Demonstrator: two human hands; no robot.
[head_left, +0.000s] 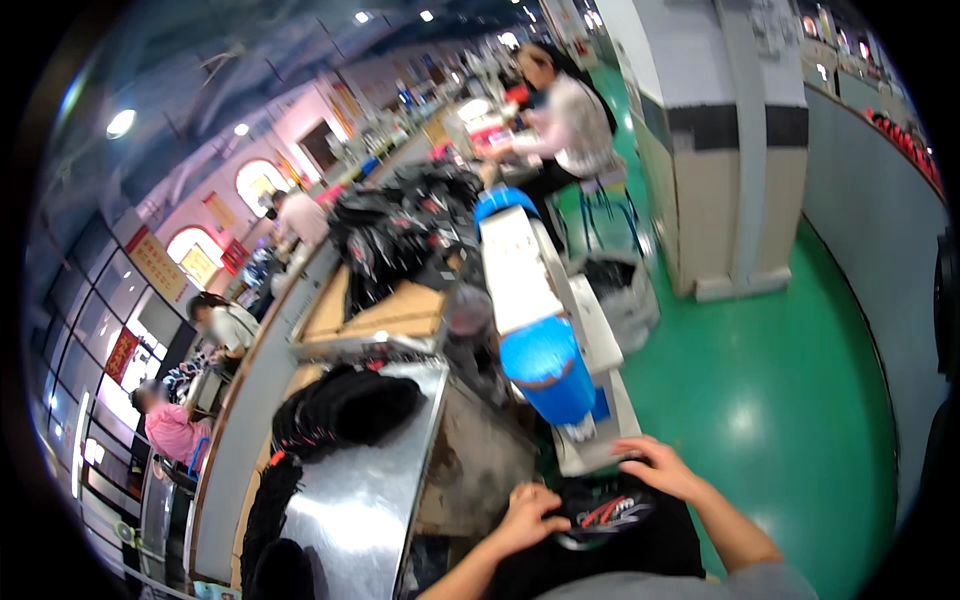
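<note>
A black piece with red and white markings, which looks like a shoe upper [608, 514], lies over my dark-clothed lap. My left hand [530, 518] is closed at its left side, fingers curled and thumb against the edge. Just above its right end is my right hand [657, 468], fingers bent and apart, near the machine's base; whether its fingertips touch the piece is hard to see. Directly ahead stands a white machine [520, 275] with a blue-wrapped front end [545, 368].
A metal-topped table [360, 510] on the left carries a row of nested black uppers [345, 408]. Beyond it, black pieces [405, 230] lie heaped on the bench. A grey bag [620, 300] stands right of the machine, near a pillar [730, 190]. Another person [575, 130] sits ahead.
</note>
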